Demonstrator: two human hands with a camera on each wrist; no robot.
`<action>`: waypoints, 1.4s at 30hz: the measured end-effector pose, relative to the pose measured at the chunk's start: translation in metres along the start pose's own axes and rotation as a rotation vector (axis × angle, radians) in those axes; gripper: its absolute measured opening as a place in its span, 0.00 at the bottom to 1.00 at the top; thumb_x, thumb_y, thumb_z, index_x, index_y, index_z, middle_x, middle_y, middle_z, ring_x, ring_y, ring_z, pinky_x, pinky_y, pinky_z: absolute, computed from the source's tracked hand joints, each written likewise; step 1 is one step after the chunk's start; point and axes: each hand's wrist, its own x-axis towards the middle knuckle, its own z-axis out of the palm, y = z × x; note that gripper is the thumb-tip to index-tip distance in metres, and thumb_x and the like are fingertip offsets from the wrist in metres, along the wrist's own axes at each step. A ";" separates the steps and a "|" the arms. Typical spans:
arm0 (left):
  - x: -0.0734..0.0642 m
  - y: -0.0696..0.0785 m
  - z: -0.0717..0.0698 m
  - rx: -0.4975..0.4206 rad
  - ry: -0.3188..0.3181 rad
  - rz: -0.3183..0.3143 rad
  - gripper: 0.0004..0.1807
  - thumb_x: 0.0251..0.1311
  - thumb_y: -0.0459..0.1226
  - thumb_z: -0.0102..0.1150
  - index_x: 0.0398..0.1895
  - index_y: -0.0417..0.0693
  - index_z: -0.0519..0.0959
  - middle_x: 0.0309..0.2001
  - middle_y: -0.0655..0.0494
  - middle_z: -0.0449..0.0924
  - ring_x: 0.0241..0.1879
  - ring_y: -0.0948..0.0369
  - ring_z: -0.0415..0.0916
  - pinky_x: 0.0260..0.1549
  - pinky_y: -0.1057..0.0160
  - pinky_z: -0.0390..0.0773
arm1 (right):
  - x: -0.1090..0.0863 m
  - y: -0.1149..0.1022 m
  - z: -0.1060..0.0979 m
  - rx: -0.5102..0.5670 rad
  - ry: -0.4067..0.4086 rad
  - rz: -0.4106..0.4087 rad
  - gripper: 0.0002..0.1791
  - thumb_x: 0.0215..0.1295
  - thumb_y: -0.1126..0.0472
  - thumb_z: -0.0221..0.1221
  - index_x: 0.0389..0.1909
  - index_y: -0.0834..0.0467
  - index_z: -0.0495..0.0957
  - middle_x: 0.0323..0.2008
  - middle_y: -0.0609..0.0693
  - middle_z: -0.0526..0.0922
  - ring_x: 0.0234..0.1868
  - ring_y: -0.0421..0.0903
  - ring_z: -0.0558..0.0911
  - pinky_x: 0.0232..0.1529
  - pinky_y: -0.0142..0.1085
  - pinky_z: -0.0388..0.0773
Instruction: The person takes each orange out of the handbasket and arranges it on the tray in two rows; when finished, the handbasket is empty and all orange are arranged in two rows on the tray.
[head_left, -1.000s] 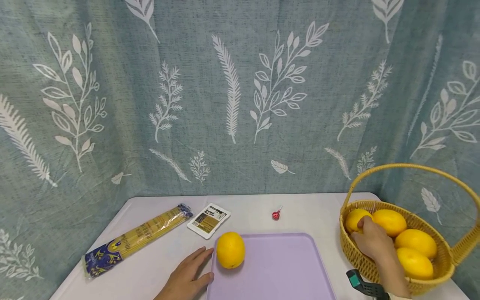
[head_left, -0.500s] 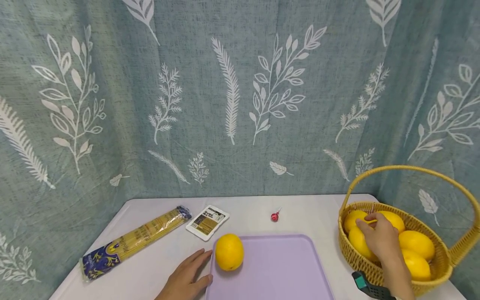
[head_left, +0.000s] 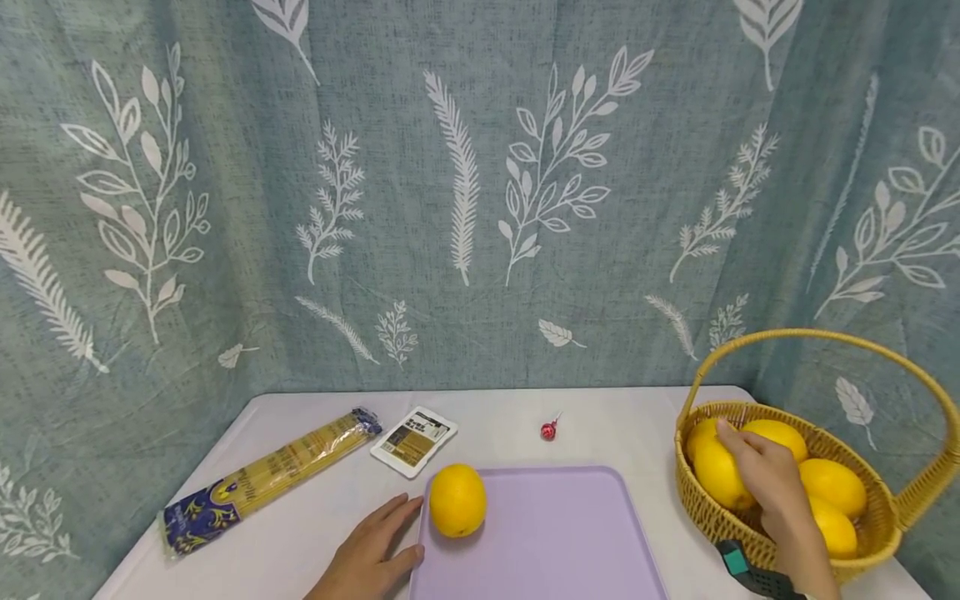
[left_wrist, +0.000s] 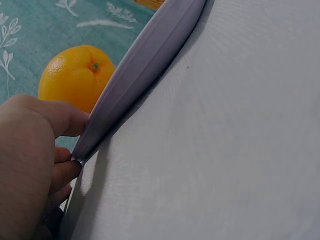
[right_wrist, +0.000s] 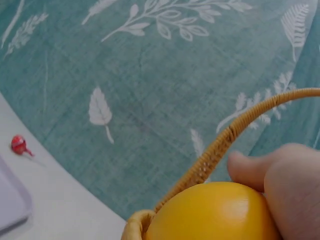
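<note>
Five yellow fruits point(head_left: 832, 487) show in the wicker basket point(head_left: 699, 500) at the lower right of the frame; my right hand point(head_left: 772, 475) grips the front-left fruit point(head_left: 716, 477), thumb along its upper edge, fingertips hidden from view, while the handle point(head_left: 810, 333) arches above; at the lower centre my left hand point(head_left: 367, 550) is loosely spread, thumb and fingers touching the left rim of the purple tray point(head_left: 547, 533); the orange point(head_left: 458, 500) rests in the tray's upper left corner, just beside those fingers; beyond the tray lie a red lollipop point(head_left: 549, 431), near the middle, and a flat white pack point(head_left: 414, 442); a bag of pasta point(head_left: 270, 483) slants across the lower left, on the same white table point(head_left: 630, 425)
</note>
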 end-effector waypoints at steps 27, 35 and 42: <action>-0.002 0.000 -0.001 -0.001 0.002 0.000 0.36 0.63 0.50 0.65 0.71 0.46 0.71 0.73 0.35 0.62 0.72 0.34 0.59 0.66 0.26 0.57 | -0.021 -0.029 0.025 0.279 -0.130 -0.235 0.37 0.77 0.39 0.48 0.75 0.58 0.58 0.64 0.54 0.64 0.47 0.42 0.76 0.43 0.43 0.87; -0.001 0.002 -0.001 0.011 0.006 -0.018 0.36 0.62 0.50 0.66 0.71 0.48 0.71 0.73 0.36 0.63 0.72 0.35 0.60 0.67 0.27 0.58 | -0.027 -0.047 0.050 0.266 -0.107 -0.289 0.32 0.79 0.43 0.49 0.72 0.60 0.61 0.60 0.60 0.67 0.43 0.46 0.78 0.39 0.42 0.88; -0.001 0.002 0.000 0.015 0.009 -0.017 0.36 0.62 0.50 0.66 0.71 0.48 0.71 0.74 0.37 0.63 0.72 0.35 0.60 0.66 0.27 0.58 | -0.029 -0.054 0.072 0.316 -0.127 -0.298 0.28 0.79 0.48 0.52 0.70 0.60 0.64 0.59 0.59 0.69 0.44 0.46 0.78 0.39 0.39 0.86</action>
